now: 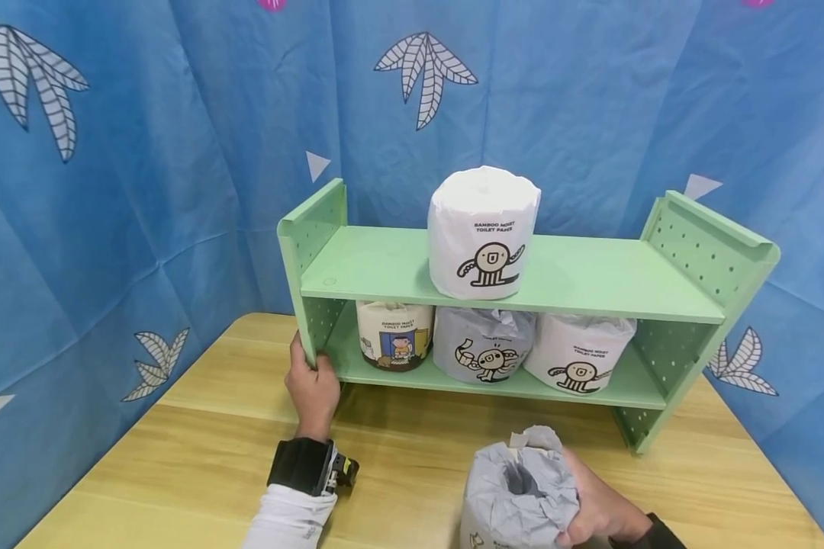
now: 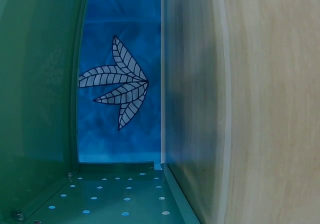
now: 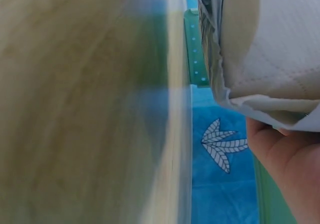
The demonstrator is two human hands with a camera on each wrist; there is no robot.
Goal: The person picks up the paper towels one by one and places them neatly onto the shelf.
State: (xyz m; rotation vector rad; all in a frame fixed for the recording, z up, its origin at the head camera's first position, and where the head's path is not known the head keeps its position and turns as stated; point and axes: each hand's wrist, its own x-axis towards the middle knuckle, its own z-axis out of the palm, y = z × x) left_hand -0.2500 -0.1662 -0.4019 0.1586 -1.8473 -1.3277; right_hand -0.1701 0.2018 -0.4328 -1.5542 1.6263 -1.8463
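Right hand (image 1: pixel 600 507) grips the grey-wrapped roll (image 1: pixel 518 488) in front of the green shelf (image 1: pixel 522 274); left hand (image 1: pixel 312 385) clasps the shelf's left post, 4 rolls on it

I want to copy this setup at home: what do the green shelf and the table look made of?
Green shelf: probably painted sheet metal, matte, judging by its thin panels and perforated sides. Table: wood or wood-look laminate, light, smooth, with visible grain and plank lines; which of the two cannot be told.
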